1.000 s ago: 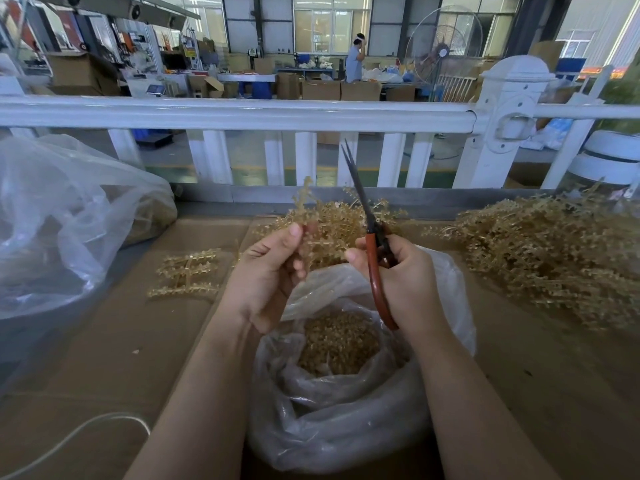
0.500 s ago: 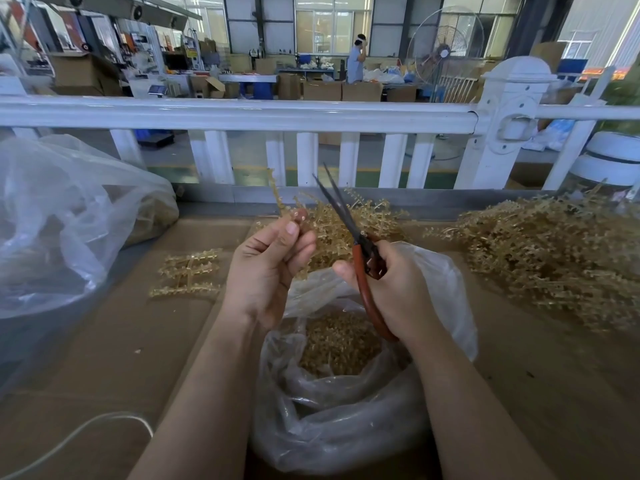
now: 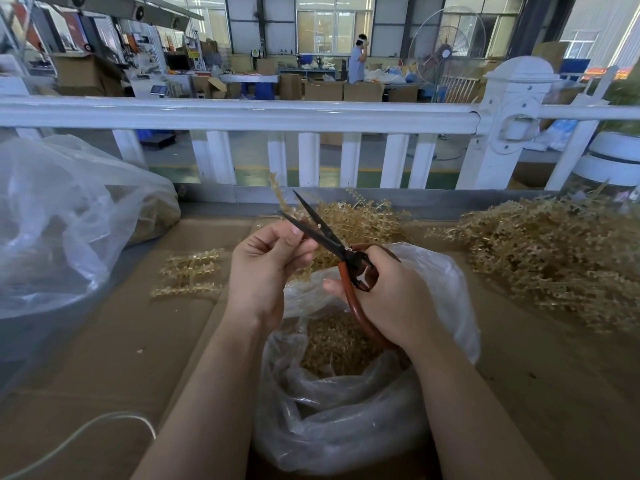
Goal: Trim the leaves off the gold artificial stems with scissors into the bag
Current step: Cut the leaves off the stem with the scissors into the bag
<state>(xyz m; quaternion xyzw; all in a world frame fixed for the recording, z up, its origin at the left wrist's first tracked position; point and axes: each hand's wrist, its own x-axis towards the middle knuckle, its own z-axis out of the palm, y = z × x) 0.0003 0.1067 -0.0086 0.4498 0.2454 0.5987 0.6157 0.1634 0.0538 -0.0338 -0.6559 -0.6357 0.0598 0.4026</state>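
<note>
At frame centre, the left hand (image 3: 263, 268) is pinching a gold stem (image 3: 282, 195), its grip clamped on it. The right hand (image 3: 391, 296) is gripping red-handled scissors (image 3: 332, 247), blades parted around the stem, above the clear bag (image 3: 346, 410) of trimmings on the bench (image 3: 104, 358).

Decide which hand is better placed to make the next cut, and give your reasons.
Right. The right hand grips the scissors, blades open beside the gold stem that the left hand pinches above the bag.
</note>
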